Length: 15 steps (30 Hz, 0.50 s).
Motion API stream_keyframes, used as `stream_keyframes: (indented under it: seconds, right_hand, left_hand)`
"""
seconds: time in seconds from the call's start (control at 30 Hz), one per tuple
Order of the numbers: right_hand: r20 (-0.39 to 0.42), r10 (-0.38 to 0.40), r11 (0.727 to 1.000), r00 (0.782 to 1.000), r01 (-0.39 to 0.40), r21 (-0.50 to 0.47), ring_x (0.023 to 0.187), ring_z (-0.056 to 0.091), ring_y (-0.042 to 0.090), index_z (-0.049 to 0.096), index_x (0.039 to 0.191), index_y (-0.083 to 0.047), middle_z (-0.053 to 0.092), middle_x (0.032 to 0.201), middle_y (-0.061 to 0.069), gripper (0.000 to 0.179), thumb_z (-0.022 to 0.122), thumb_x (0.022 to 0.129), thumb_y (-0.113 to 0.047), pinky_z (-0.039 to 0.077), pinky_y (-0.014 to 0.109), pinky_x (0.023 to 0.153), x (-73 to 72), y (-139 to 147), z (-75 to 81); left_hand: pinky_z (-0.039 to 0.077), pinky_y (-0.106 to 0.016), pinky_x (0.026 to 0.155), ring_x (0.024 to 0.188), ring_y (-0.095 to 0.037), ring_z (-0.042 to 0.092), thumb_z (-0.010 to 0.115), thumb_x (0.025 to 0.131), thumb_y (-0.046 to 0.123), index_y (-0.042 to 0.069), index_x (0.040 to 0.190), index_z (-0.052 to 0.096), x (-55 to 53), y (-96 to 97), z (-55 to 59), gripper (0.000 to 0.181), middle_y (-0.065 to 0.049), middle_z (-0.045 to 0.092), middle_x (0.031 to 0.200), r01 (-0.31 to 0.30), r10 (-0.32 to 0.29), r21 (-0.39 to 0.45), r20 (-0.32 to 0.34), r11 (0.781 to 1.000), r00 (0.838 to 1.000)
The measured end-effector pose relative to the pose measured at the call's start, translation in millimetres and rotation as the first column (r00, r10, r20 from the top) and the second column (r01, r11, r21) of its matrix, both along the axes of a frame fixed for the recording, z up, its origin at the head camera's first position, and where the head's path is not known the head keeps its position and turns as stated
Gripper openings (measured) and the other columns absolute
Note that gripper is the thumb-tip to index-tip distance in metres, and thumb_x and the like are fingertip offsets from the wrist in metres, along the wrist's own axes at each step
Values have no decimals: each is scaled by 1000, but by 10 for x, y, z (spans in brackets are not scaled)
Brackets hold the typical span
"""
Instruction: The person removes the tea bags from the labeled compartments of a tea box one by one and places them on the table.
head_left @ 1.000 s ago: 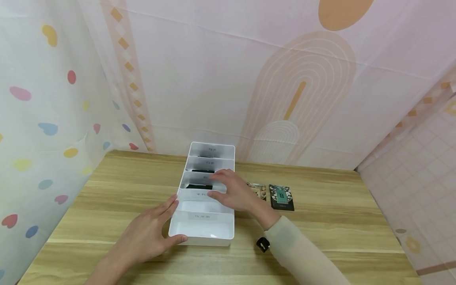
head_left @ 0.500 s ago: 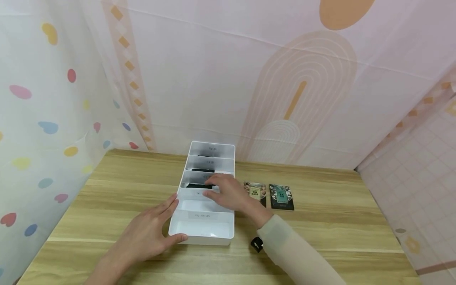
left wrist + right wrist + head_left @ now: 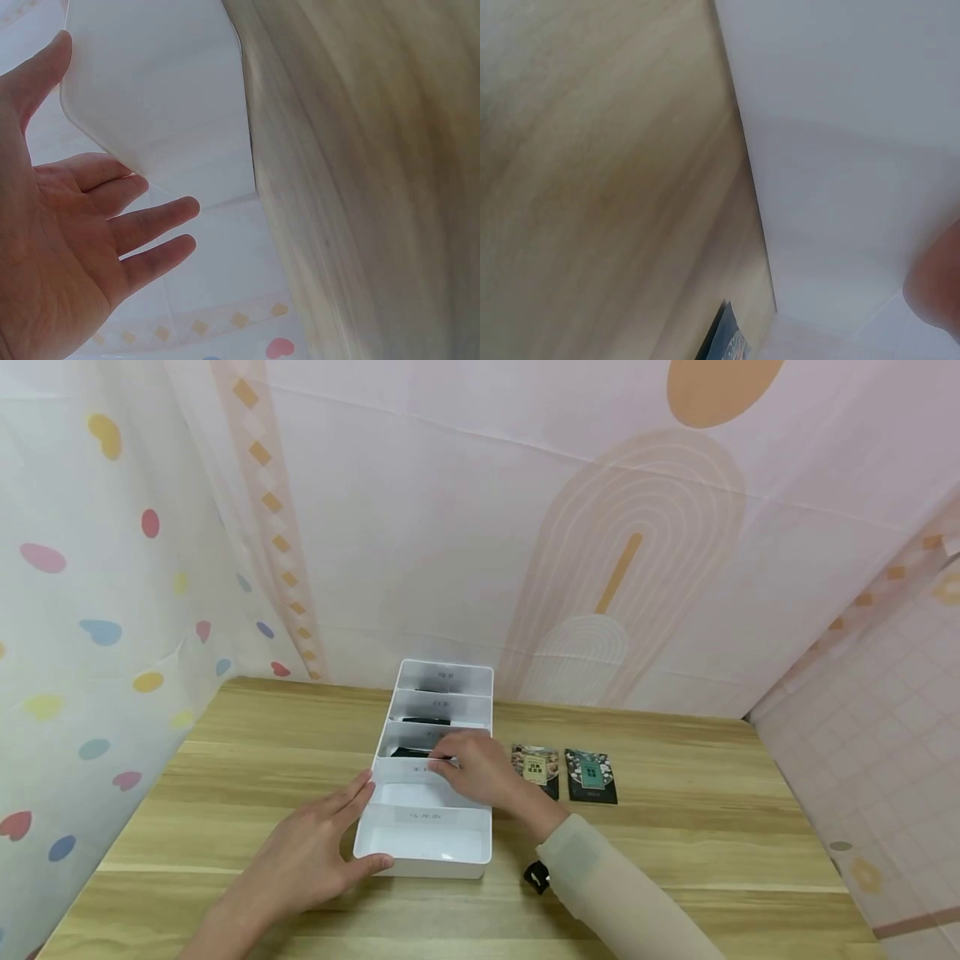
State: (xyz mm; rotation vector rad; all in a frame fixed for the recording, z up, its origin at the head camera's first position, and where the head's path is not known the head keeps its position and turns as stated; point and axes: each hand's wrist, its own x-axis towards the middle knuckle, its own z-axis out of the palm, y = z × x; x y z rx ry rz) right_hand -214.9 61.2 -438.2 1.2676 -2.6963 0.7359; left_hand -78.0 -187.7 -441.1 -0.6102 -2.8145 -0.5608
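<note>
Since a second ago, the right hand [image 3: 472, 767] has been moved slightly leftward and its forefinger brought down nearer the thumb. It is placed at the end of a dark packet [image 3: 411, 752], found standing on edge in the third compartment from the far end of the white box [image 3: 435, 868]. Fingertips are seen curled at the packet's top edge; whether it is pinched cannot be told, and the right wrist view does not show it.

Behind it, a second dark packet [image 3: 426, 721] is stood likewise; edge-on storage presumably leaves tops reachable. At the box's left side, the left hand [image 3: 318, 843] is laid with fingers extended and thumb at the near corner, gripping nothing, apparently so that the box is steadied. To the right, a yellow-labelled packet [image 3: 536, 772] and a green-labelled packet [image 3: 591, 776] are laid flat, side by side, on the table [image 3: 697, 860], labels uppermost.
</note>
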Motion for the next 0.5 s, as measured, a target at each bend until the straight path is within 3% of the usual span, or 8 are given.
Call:
stream_keyframes:
  seconds: [0.5]
  right_hand:
    - [108, -45, 997, 993, 52, -64, 91, 68, 7, 81, 103, -13, 76, 100, -4, 9, 73, 101, -19, 54, 23, 79, 7, -6, -19]
  left_hand:
    - [53, -56, 102, 127, -42, 62, 79, 85, 63, -4, 148, 55, 7, 0, -11, 95, -17, 51, 157, -7, 7, 7, 18, 1000, 1000]
